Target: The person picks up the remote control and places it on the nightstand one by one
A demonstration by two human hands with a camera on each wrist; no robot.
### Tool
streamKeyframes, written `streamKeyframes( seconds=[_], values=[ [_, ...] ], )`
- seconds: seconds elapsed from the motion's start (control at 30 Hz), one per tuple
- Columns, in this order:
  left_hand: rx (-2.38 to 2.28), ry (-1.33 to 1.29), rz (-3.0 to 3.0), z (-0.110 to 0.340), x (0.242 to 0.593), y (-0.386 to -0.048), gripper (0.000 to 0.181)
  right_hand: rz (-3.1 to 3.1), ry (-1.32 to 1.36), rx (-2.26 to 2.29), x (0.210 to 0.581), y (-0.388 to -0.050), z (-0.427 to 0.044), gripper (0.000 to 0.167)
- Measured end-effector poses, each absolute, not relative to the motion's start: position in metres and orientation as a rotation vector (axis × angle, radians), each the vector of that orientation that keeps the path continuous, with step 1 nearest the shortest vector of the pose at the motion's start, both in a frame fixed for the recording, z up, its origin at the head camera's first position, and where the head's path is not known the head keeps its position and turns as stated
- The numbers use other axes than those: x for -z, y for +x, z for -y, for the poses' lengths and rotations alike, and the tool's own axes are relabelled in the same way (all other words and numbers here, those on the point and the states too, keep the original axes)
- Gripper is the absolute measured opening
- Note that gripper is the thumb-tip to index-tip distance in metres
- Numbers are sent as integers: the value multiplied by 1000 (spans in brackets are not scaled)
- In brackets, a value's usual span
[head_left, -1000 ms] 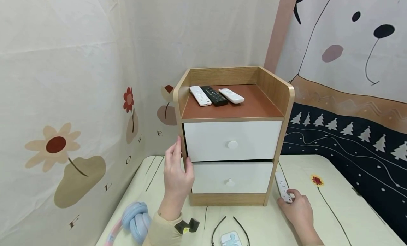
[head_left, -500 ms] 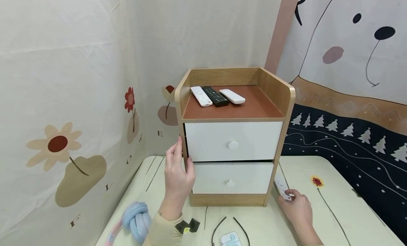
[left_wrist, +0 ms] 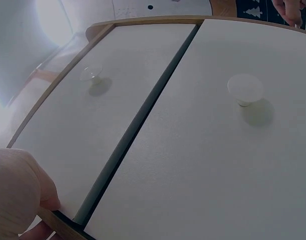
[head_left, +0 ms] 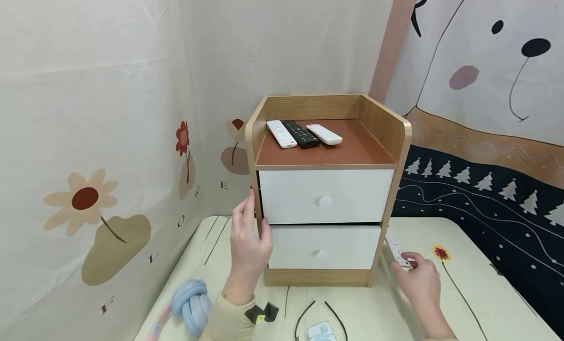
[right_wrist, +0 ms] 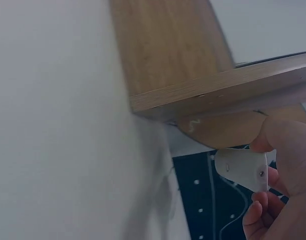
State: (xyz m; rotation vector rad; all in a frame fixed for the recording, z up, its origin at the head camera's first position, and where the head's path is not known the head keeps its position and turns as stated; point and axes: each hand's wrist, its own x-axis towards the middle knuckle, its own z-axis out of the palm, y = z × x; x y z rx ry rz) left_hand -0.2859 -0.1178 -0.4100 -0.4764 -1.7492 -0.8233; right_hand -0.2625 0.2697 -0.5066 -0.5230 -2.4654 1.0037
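A wooden-framed cabinet [head_left: 317, 277] with two white drawer fronts stands upright before me. The straight fingers of my left hand [head_left: 250, 248] lie against its left side panel. In the left wrist view the thumb of my left hand [left_wrist: 15, 192] touches the front edge, with fingertips on the panel's outer side. Low beside the cabinet's right side, my right hand [head_left: 419, 282] pinches the near end of a slim white bar [head_left: 395, 249] with dark marks on its face. In the right wrist view a small hole shows on this white bar [right_wrist: 238, 165]; fingers hide its end.
Two white remotes [head_left: 282, 134] [head_left: 325, 134] and a black remote [head_left: 301, 134] lie on the cabinet's top shelf. A blue knotted cushion [head_left: 191, 304] lies at front left, and a small pale box [head_left: 320, 331] near dark strips at the front. Printed cloth hangs behind.
The white bar has tilted slightly in my right hand, its near end swinging right. My right hand has shifted a little to the right. The left hand stays against the cabinet.
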Motion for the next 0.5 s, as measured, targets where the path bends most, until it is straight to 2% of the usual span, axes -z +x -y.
streamKeyframes(
  seconds=[0.5],
  values=[
    [818,-488,1750,119,410,-287,79,2146,-359,-926,429,-256,-259,39]
  ],
)
